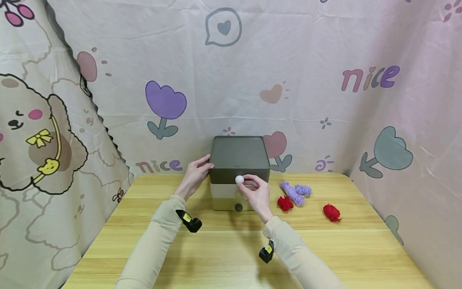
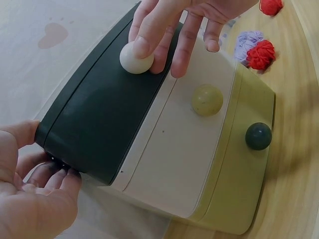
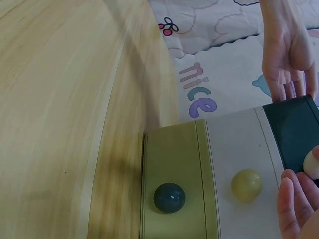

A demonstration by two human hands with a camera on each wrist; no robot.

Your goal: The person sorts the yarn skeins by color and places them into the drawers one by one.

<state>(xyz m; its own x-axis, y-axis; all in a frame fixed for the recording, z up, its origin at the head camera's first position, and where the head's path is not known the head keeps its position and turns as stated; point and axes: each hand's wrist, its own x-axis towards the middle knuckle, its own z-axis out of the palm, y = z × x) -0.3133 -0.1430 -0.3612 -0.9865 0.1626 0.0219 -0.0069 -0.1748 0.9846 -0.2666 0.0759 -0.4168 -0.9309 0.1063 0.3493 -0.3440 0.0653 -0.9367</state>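
A small three-drawer box (image 1: 238, 150) stands at the back of the table. Its front has a dark green top drawer (image 2: 104, 109), a white middle drawer (image 2: 164, 144) and an olive bottom drawer (image 2: 234, 184). My right hand (image 1: 257, 196) pinches the white knob (image 2: 134, 59) of the top drawer between thumb and forefinger, the other fingers extending beside it. My left hand (image 1: 195, 172) holds the box's upper left corner, thumb at the edge and fingers against the side. Below, the yellow knob (image 2: 207, 100) and the dark green knob (image 2: 258, 136) are untouched. All the drawer fronts look flush.
Purple yarn bundles (image 1: 293, 194) lie right of the box, with a red yarn bundle (image 1: 285, 203) beside them. Another red yarn bundle (image 1: 331, 212) lies farther right on the wooden table (image 1: 223, 257). A printed cloth (image 1: 231, 80) hangs close behind the box.
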